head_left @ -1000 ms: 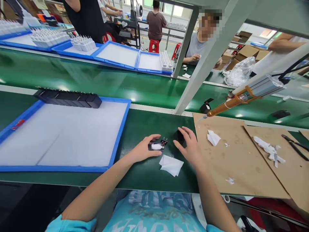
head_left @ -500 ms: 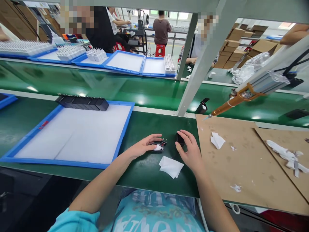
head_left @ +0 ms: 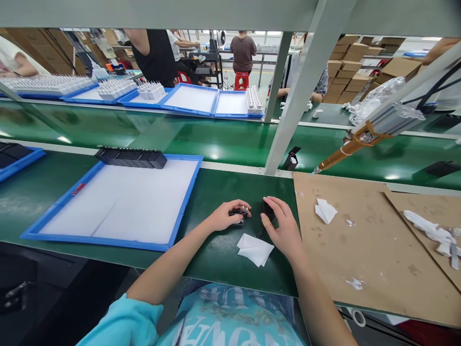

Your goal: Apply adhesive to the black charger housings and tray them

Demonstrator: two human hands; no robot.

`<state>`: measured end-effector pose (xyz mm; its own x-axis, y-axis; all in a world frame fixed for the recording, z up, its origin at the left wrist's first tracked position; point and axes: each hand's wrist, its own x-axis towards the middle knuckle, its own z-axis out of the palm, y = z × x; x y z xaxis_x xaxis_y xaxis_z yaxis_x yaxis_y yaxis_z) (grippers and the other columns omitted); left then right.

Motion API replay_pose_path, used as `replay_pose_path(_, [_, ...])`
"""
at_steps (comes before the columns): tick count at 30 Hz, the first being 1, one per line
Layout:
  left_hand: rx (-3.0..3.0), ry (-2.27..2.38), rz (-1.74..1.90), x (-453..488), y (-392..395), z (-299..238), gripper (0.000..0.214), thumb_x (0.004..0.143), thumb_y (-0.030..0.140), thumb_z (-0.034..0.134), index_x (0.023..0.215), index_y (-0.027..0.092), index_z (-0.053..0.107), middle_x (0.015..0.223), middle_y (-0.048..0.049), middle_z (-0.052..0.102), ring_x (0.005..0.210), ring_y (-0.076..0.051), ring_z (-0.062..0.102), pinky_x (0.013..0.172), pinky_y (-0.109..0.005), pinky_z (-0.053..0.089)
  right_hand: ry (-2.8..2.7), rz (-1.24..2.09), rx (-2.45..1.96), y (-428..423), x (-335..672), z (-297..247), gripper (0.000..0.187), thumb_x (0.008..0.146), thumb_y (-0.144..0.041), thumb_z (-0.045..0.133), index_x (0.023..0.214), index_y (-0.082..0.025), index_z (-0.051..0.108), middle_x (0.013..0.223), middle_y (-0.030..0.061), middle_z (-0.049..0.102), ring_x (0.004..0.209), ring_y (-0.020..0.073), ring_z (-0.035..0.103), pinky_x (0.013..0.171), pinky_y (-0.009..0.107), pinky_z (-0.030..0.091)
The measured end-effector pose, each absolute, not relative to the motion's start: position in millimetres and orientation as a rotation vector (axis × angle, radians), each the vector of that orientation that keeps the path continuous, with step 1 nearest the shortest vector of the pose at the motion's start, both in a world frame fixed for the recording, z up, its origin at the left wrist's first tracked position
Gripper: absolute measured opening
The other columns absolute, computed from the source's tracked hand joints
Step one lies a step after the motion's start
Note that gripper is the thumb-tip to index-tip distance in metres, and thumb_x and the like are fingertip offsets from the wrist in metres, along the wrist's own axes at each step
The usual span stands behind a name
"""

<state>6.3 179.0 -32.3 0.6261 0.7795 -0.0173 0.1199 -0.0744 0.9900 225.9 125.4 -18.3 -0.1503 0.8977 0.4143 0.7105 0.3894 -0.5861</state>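
Observation:
My left hand [head_left: 226, 216] is curled over a small black device half [head_left: 238, 215] on the green bench, fingers closed round it so that only its right end shows. My right hand [head_left: 283, 225] rests just to the right, thumb and fingers holding a small black cover piece [head_left: 268, 210] upright on the mat. A folded white wipe [head_left: 255, 249] lies on the mat just in front of both hands.
A blue tray [head_left: 182, 205] with a white liner and a row of black parts [head_left: 131, 157] lies to the left. Cardboard sheets [head_left: 363, 250] with paper scraps lie at right. A hanging orange screwdriver [head_left: 342, 154] points down-left above them. Other people work beyond the green conveyor [head_left: 180, 137].
My left hand has closed further over the black device half, hiding its white inside. The view has tilted up and drifted; my right hand stays on the black cover piece.

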Motion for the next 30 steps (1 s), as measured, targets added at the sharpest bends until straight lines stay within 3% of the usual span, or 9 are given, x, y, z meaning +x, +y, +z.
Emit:
replay_pose_path(5, [1.850, 0.891, 0.767, 3.2, 173.3, -30.4, 0.037, 0.071, 0.007, 0.046, 0.104, 0.018, 0.059, 0.091, -0.0016, 0.065, 0.084, -0.016, 0.062, 0.082, -0.030, 0.048, -1.913, 0.330, -1.384, 124.7, 226.0, -17.7, 0.041, 0.092, -0.030, 0.050, 0.133, -0.027, 0.048, 0.131, 0.0092, 0.054, 0.121, 0.0225, 0.053, 0.101, 0.042, 0.051])
replay_pose_path(11, [2.050, 0.873, 0.740, 0.8, 169.4, -21.2, 0.041, 0.081, 0.015, 0.049, 0.121, 0.022, 0.056, 0.106, -0.0042, 0.064, 0.102, -0.020, 0.057, 0.094, -0.035, 0.045, -1.910, 0.311, -1.381, 124.2, 226.3, -19.6, 0.041, 0.092, -0.030, 0.049, 0.133, -0.027, 0.048, 0.130, 0.0091, 0.055, 0.120, 0.0221, 0.055, 0.098, 0.040, 0.053])
replay_pose_path(18, [2.129, 0.977, 0.653, 2.3, 165.7, -17.8, 0.046, 0.080, 0.007, 0.042, 0.122, 0.021, 0.055, 0.101, -0.0032, 0.067, 0.099, -0.020, 0.054, 0.089, -0.034, 0.047, -1.917, 0.306, -1.383, 125.5, 225.9, -19.0, 0.040, 0.092, -0.030, 0.048, 0.132, -0.028, 0.049, 0.129, 0.0091, 0.057, 0.119, 0.0223, 0.057, 0.096, 0.039, 0.055])
replay_pose_path(22, [2.291, 1.011, 0.552, -0.3, 156.5, -5.4, 0.049, 0.090, 0.017, 0.045, 0.139, 0.021, 0.043, 0.117, -0.0062, 0.064, 0.106, -0.022, 0.050, 0.098, -0.042, 0.041, -1.917, 0.317, -1.382, 126.2, 226.0, -19.2, 0.040, 0.092, -0.030, 0.048, 0.133, -0.027, 0.048, 0.129, 0.0091, 0.056, 0.118, 0.0218, 0.057, 0.095, 0.038, 0.055])
replay_pose_path(25, [2.340, 1.087, 0.538, -1.8, 146.2, -0.5, 0.048, 0.099, 0.024, 0.036, 0.146, 0.022, 0.034, 0.126, -0.0074, 0.061, 0.110, -0.023, 0.048, 0.099, -0.045, 0.041, -1.920, 0.333, -1.383, 126.1, 226.5, -19.9, 0.040, 0.093, -0.030, 0.048, 0.133, -0.028, 0.048, 0.129, 0.0086, 0.056, 0.118, 0.0210, 0.057, 0.096, 0.038, 0.055])
replay_pose_path(30, [2.374, 1.186, 0.663, 0.0, 136.5, -10.2, 0.038, 0.099, 0.030, 0.043, 0.135, 0.019, 0.049, 0.112, -0.0075, 0.067, 0.102, -0.022, 0.055, 0.090, -0.039, 0.048, -1.915, 0.356, -1.386, 126.2, 226.8, -19.8, 0.040, 0.093, -0.030, 0.047, 0.132, -0.028, 0.047, 0.130, 0.0078, 0.056, 0.119, 0.0205, 0.056, 0.097, 0.038, 0.054])
